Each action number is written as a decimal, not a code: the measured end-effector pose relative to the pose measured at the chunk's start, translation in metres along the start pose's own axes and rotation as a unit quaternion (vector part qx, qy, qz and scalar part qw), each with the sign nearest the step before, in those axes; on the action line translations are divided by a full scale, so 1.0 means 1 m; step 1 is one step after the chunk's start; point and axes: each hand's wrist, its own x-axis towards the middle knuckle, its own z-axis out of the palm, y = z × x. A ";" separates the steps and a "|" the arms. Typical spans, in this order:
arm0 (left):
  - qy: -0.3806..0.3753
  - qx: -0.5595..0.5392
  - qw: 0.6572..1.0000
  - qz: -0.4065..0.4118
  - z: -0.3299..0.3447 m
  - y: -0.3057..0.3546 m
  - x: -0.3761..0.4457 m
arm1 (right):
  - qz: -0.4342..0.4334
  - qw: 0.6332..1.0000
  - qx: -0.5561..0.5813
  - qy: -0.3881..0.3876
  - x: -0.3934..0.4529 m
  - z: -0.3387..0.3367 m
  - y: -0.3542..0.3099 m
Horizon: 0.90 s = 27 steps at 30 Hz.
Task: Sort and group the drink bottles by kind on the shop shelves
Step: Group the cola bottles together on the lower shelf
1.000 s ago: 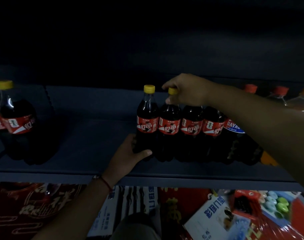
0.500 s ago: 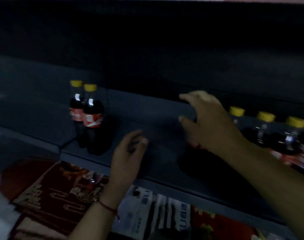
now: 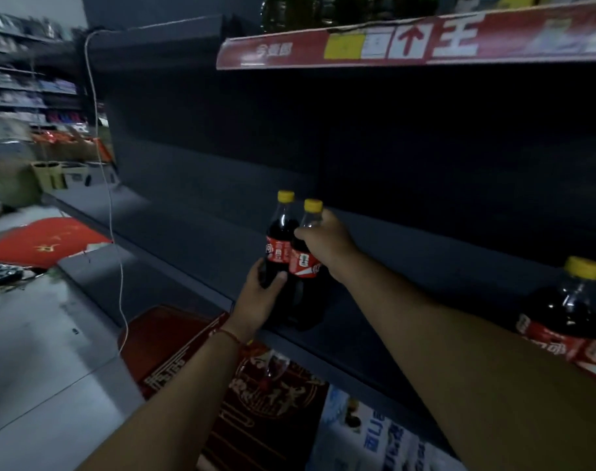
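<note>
**Two cola bottles gripped on dark shelf**

Left hand (image 3: 261, 300) wraps fingers round the left cola bottle (image 3: 279, 246) low down. Right hand (image 3: 327, 241) clasps the right cola bottle (image 3: 305, 266) at the shoulder. Both stand touching near the shelf (image 3: 374, 334) front edge, centre. Third cola bottle (image 3: 572, 311) at 3 o'clock, well apart. Risk: top-heavy grip could tip a bottle off the edge.
</note>
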 end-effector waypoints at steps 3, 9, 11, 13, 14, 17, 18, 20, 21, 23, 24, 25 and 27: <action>-0.013 0.077 0.997 0.014 0.000 -0.011 0.008 | 0.000 1.000 -0.005 -0.006 0.003 -0.005 0.005; -0.042 0.154 0.983 0.091 0.009 -0.017 -0.006 | -0.013 0.999 -0.032 0.018 -0.010 -0.036 0.016; -0.056 0.167 0.979 0.105 0.016 -0.019 -0.014 | -0.023 0.997 -0.064 0.026 -0.019 -0.053 0.021; -0.067 0.183 0.973 0.121 0.026 -0.021 -0.021 | -0.022 0.993 -0.108 0.031 -0.031 -0.074 0.024; -0.074 0.186 0.972 0.123 0.031 -0.021 -0.026 | -0.018 0.991 -0.128 0.033 -0.037 -0.085 0.025; -0.100 0.173 0.972 0.122 0.049 -0.018 -0.039 | -0.001 0.988 -0.153 0.031 -0.056 -0.121 0.026; -0.107 0.170 0.972 0.125 0.055 -0.017 -0.043 | 0.000 0.986 -0.161 0.031 -0.063 -0.132 0.025; -0.121 0.158 0.972 0.125 0.067 -0.014 -0.048 | -0.011 0.979 -0.202 0.036 -0.072 -0.151 0.021; -0.128 0.152 0.973 0.121 0.073 -0.012 -0.050 | -0.020 0.970 -0.238 0.041 -0.075 -0.159 0.019; -0.139 0.145 0.973 0.113 0.085 -0.010 -0.055 | -0.029 0.945 -0.323 0.052 -0.083 -0.172 0.013; -0.145 0.143 0.972 0.115 0.090 -0.010 -0.057 | -0.031 0.930 -0.361 0.055 -0.086 -0.177 0.011; -0.151 0.142 0.971 0.119 0.095 -0.012 -0.057 | -0.032 0.917 -0.395 0.054 -0.088 -0.182 0.010; -0.165 0.134 0.969 0.126 0.103 -0.011 -0.060 | -0.034 0.891 -0.448 0.057 -0.091 -0.189 0.006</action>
